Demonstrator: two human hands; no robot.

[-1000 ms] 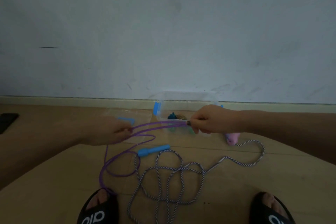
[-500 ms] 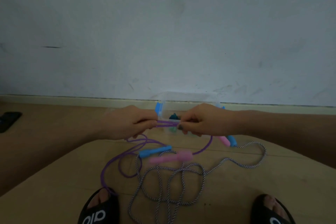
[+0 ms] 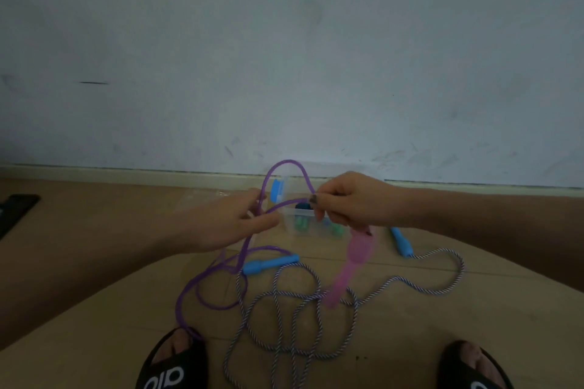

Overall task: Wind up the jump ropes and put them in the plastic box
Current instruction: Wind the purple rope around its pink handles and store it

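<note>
Though dim all over, easy enough to start at the feet: two black sandals (image 3: 172, 366) at the bottom edge, both cut off by the frame. Just past them, sprawled on the floor, the striped rope (image 3: 300, 309) in a mess of overlapping loops, not wound at all, with one blue handle (image 3: 270, 263) near the middle and the other blue handle (image 3: 401, 241) off to the right.

Next up, the purple rope (image 3: 202, 287). Trails from beside the left sandal, crosses over the striped one, then climbs to both hands. Right hand (image 3: 354, 202) clamped on it in a pinch, with the pink handle (image 3: 350, 262) dangling blurry underneath. Left hand (image 3: 227, 224) with fingers mostly straight and the rope running across them; can't tell if actually gripping. One loop arching up between the two hands.

Biggest risk, probably: dragging the striped rope along, since the purple one lies right across it. Also that swinging handle tugging the loop loose if the left hand isn't really holding.

Behind the hands, against the wall, the plastic box (image 3: 297, 224), half hidden. Something green and blue inside, too murky to name. Maybe a clear lid (image 3: 196, 202) lying left of it, hard to say. Some dark flat thing (image 3: 15, 208) at far left, cropped, no clue.
</note>
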